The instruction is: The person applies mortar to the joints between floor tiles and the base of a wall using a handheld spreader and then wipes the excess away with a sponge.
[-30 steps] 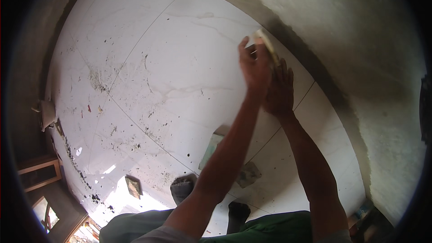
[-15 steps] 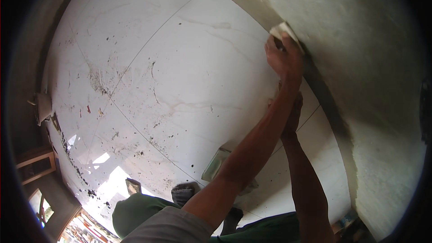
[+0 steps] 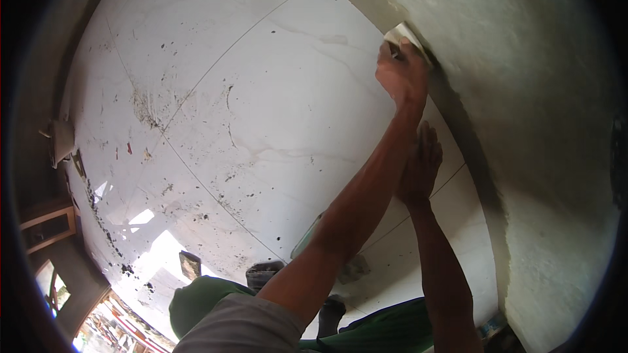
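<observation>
Both my hands are on the glossy white floor tiles (image 3: 275,111). My left hand (image 3: 402,75) grips a pale flat sponge block (image 3: 400,34) at upper right, against the rough grey plaster wall (image 3: 523,91). My right hand (image 3: 420,168) lies open, flat, centre right.

the floor (image 3: 261,91) is laid with large white tiles, faintly veined like marble, with thin dark joint lines curving across it. dark specks and smears of dirt lie scattered over the tiles, thickest toward the left and lower left. a small reddish scrap (image 3: 129,148) lies among them. a patch of bright sunlight (image 3: 154,255) falls on the lower left tiles, with a small dark flat piece (image 3: 190,265) lying just beside it. along the right, the tiles meet a grey band at the foot of a rough plastered wall (image 3: 556,124).
</observation>
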Motion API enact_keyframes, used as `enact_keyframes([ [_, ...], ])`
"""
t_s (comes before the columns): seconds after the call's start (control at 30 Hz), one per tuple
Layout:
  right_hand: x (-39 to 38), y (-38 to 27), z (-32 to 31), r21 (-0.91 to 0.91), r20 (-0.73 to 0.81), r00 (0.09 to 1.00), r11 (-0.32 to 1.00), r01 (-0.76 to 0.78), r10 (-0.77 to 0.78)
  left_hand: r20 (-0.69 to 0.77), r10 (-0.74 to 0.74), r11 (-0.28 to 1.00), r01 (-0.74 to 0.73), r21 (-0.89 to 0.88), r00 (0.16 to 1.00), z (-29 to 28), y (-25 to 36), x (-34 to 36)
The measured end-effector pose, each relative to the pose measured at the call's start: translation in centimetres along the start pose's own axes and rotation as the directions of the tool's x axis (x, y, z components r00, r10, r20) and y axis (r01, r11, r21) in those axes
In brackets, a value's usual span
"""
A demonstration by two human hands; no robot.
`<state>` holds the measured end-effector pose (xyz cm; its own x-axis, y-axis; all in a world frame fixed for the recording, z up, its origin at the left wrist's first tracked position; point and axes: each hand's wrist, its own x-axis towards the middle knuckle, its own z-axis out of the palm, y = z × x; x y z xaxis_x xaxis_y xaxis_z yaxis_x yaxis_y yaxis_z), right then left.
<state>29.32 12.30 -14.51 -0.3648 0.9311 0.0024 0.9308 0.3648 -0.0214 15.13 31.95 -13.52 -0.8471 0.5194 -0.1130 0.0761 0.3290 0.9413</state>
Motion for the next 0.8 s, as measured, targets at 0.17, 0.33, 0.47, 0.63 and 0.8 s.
enact_keyframes([
  [0.17,1.4,-1.8,-0.2,0.097,-0.083,0.996,0.994,0.046,-0.038,0.083,0.015,0.967,0.007,-0.256,0.996,-2.8,1.0,14.9],
  [0.33,-0.1,-0.3,-0.3,0.054,-0.068,0.998,0.998,0.008,-0.005,0.276,-0.012,0.999,0.022,-0.035,0.961,-1.6,-2.3,3.6],
  [0.47,0.5,0.0,0.0,0.059,-0.074,0.997,0.998,0.024,-0.020,0.043,0.039,0.987,-0.032,-0.160,0.998,-0.5,0.1,-1.9],
  [0.63,0.8,-2.7,-0.4,0.136,-0.093,0.995,0.990,0.043,-0.031,0.012,-0.130,0.957,0.129,-0.261,0.991,-3.0,0.7,19.8],
  [0.8,0.9,-2.0,-0.5,0.116,-0.109,0.994,0.992,0.041,-0.028,0.076,0.216,0.976,-0.216,-0.009,0.973,-1.4,-4.3,9.2],
])
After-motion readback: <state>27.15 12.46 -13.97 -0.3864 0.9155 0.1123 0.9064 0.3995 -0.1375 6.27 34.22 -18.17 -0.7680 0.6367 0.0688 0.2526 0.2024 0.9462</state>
